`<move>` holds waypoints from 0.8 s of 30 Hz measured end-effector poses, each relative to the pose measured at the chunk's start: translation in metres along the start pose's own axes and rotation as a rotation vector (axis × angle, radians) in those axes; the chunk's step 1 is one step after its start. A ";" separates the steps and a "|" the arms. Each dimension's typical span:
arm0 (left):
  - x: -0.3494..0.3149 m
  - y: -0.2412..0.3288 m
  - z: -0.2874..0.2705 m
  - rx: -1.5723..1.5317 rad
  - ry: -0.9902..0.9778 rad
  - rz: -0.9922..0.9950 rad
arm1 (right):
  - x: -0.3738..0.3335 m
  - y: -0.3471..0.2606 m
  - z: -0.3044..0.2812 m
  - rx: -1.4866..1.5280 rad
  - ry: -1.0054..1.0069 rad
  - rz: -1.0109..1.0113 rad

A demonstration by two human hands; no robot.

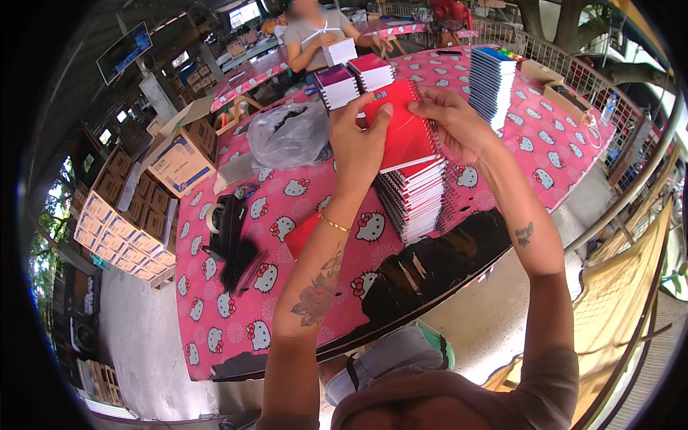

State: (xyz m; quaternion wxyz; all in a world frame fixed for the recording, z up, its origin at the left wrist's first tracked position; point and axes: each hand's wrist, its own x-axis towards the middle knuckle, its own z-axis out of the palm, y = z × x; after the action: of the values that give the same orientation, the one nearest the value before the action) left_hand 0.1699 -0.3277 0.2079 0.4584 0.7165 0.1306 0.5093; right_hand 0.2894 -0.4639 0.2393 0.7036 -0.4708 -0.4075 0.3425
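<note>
Both hands hold a red spiral notebook (407,140) tilted over a tall stack of spiral notebooks (414,204) near the table's front. My left hand (360,143) grips its left edge, thumb on the cover. Thumb and fingers of my right hand (457,123) pinch the upper right edge by the black coil. The fingers behind the cover are hidden. Just beyond are two shorter notebook piles, one with a purple cover (337,77) and one with a red cover (369,64). A red cover sheet (307,233) lies partly behind my left forearm.
Left on the pink table (236,301) lie a clear plastic bag (287,136), a tape roll (213,216) and loose black coils (244,261). A blue-topped notebook stack (491,86) stands back right. Cardboard boxes (129,222) fill the left side. A co-worker (315,32) holds notebooks across the table.
</note>
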 end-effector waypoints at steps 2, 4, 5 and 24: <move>-0.003 -0.020 0.002 0.275 0.019 0.163 | 0.017 0.014 -0.022 -0.294 -0.003 0.003; -0.010 -0.036 0.002 0.526 -0.020 0.241 | 0.033 0.037 -0.049 -0.767 0.036 -0.029; -0.012 -0.038 -0.004 0.489 0.007 0.245 | 0.033 0.043 -0.046 -0.812 0.090 -0.027; -0.169 -0.096 -0.189 0.994 -0.329 0.426 | -0.114 0.123 0.105 -0.737 -0.059 -0.573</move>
State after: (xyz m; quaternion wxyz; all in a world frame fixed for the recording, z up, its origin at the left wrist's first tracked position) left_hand -0.0392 -0.2870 0.0407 -0.0331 0.9268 0.1339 0.3493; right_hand 0.1339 -0.4823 0.1187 0.5438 -0.5479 -0.6354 -0.0202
